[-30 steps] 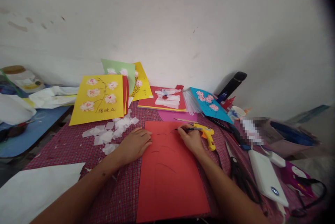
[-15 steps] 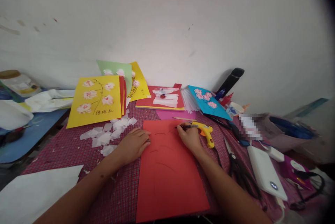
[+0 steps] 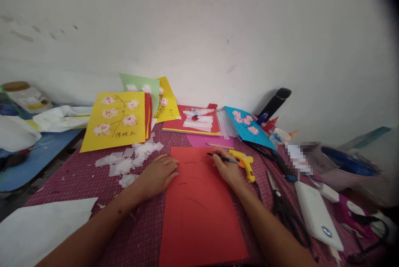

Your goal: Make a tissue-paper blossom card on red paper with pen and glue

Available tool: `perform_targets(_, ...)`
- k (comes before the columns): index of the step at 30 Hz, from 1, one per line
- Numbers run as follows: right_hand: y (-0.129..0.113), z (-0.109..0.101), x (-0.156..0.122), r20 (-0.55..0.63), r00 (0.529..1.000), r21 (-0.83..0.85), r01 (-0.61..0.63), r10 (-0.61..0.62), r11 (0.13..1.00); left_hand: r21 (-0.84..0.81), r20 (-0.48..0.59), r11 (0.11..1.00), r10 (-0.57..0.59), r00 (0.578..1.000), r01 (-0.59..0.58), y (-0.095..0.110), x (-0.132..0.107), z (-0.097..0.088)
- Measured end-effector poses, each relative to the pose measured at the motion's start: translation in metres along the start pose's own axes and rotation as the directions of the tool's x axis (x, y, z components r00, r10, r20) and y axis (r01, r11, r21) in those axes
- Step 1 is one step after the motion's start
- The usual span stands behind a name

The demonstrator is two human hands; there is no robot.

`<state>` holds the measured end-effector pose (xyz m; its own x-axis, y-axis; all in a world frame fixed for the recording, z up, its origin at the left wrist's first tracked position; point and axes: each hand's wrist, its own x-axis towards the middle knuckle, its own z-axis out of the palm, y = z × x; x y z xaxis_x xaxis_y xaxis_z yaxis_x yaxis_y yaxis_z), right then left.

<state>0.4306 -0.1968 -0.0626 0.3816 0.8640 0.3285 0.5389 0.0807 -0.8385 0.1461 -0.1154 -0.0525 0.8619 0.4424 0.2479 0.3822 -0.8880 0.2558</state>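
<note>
wall (image 3: 199, 42): pale, beyond both hands, bearing dark and brown marks. tablecloth (image 3: 146, 233): checked, beneath both hands. red sheet (image 3: 202, 229): flat on the cloth, between the hands and extending nearer the body; thin dark curved lines are drawn on it. yellow card (image 3: 120, 111): beyond and to the left of the left hand, bearing pink-and-white flowers. white paper scraps (image 3: 124, 163): loose heap, left of the left hand and slightly beyond it. scissors (image 3: 279, 202): right of the right hand. left hand (image 3: 158, 175): palm down, fingertips over the sheet's left edge, grasping nothing visible. right hand (image 3: 227, 169): grasping the pen, over the sheet's upper right. glue gun (image 3: 248, 163): yellow, just right of the right hand. pen (image 3: 226, 159): dark, held between thumb and fingers; tip contact cannot be told.
</note>
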Motion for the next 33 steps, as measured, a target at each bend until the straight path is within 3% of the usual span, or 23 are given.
perform_targets(5, 0.0006, 0.0002, -0.0003, -0.007, 0.999, -0.019, 0.046, -0.046, 0.999, -0.002, 0.004, 1.000, -0.009, 1.000, 0.009, 0.0010, -0.0002, -0.0016)
perform_targets(33, -0.0026, -0.0016, 0.0018, -0.046, 0.999, -0.092, -0.005, 0.000, 0.996, -0.008, 0.013, 1.000, -0.011, 1.000, 0.011, 0.0003, -0.0006, -0.0013)
